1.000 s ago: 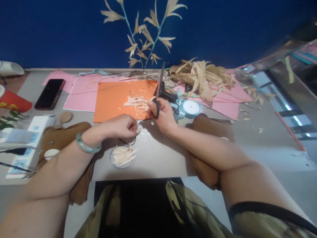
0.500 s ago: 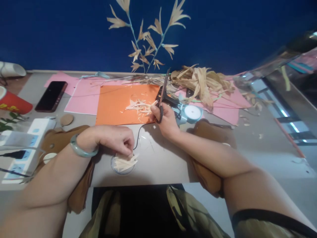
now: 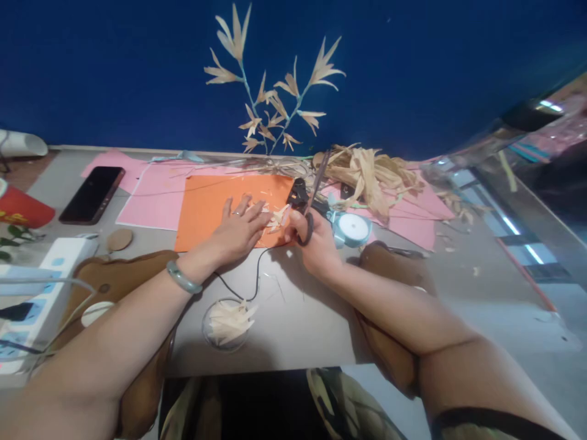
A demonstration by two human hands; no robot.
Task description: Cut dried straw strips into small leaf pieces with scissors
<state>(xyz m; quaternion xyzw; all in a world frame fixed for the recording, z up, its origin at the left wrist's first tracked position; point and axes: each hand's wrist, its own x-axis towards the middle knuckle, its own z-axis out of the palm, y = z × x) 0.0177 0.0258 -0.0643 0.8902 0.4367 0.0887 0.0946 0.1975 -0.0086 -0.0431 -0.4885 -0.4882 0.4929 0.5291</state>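
Note:
My left hand (image 3: 238,229) lies flat with fingers stretched out on the orange paper sheet (image 3: 206,201), its fingertips at a small heap of cut husk strips (image 3: 276,215). My right hand (image 3: 314,241) is closed round the handles of black scissors (image 3: 314,192), blades pointing up and away, just right of that heap. A small clear dish of husk strips (image 3: 228,322) sits near the table's front edge, below my left wrist. A thin black cord (image 3: 257,269) runs between my hands.
Dried corn husks (image 3: 371,174) pile at the back right by a white ribbon spool (image 3: 353,227). A husk branch (image 3: 275,104) stands against the blue wall. Pink paper (image 3: 151,195), a black phone (image 3: 92,194), a red cup (image 3: 21,211) and a power strip (image 3: 27,287) lie left.
My left hand left the clear dish and moved up onto the orange paper, opening flat beside the strips. My right hand with the scissors stayed about where it was.

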